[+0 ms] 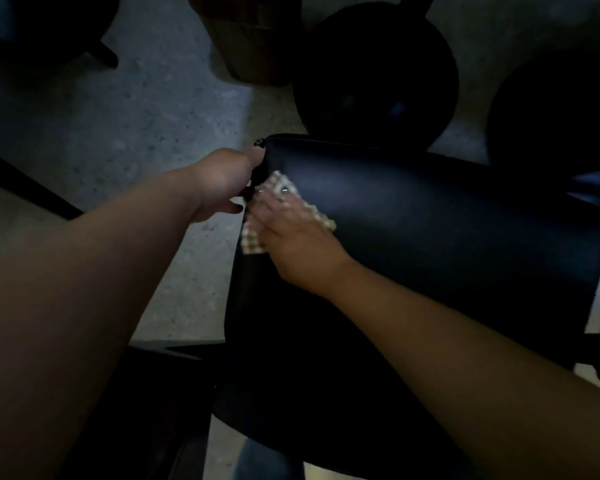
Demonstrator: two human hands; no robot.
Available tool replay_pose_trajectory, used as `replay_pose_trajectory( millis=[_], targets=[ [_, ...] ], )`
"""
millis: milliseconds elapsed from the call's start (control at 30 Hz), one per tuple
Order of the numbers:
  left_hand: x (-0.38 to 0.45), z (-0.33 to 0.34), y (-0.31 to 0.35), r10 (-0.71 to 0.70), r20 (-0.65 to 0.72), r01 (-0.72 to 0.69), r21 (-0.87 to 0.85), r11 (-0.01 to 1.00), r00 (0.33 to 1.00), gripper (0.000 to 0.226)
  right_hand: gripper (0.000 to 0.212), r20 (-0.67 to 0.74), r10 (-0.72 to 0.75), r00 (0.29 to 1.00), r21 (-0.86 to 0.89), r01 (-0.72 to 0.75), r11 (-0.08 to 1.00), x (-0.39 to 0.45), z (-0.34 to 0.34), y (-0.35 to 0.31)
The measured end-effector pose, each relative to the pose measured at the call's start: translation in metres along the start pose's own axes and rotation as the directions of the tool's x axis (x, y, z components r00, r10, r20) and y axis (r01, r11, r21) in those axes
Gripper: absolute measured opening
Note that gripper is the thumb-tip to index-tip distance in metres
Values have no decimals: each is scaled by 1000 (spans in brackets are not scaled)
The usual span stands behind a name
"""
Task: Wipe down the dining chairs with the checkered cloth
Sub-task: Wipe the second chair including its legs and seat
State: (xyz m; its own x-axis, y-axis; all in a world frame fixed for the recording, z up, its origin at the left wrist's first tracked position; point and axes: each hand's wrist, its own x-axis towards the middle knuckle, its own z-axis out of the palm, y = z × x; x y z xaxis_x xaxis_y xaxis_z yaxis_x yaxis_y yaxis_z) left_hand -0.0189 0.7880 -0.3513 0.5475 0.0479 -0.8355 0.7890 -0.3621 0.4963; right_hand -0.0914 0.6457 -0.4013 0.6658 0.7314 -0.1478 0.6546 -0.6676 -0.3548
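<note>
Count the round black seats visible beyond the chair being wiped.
2: one round seat at top centre, just beyond the chair back; another at the upper right edge, partly cut off. Others may be hidden.

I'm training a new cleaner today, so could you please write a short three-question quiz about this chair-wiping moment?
1. True or false: the checkered cloth lies on the floor.
2. Which hand presses the cloth against the black chair back? A) left hand B) right hand C) neither
3. Fill in: the left hand grips the chair back at its ___ edge as seen in the picture.

Key
1. False; it is pressed to the chair back.
2. B; the right hand lies over it with its fingers spread flat.
3. Left.
</note>
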Motion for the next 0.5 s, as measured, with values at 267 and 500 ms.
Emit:
replay_pose_trajectory(
  millis=[267,500],
  targets=[
    [-83,10,24,194,61,-199,99,975,979,25,35,117,853,509,838,-512,190,-88,-76,-2],
    [-220,12,49,328,115,-340,107,934,938,42,29,486,749,451,828,37,-560,-153,-216,-74]
  ],
)
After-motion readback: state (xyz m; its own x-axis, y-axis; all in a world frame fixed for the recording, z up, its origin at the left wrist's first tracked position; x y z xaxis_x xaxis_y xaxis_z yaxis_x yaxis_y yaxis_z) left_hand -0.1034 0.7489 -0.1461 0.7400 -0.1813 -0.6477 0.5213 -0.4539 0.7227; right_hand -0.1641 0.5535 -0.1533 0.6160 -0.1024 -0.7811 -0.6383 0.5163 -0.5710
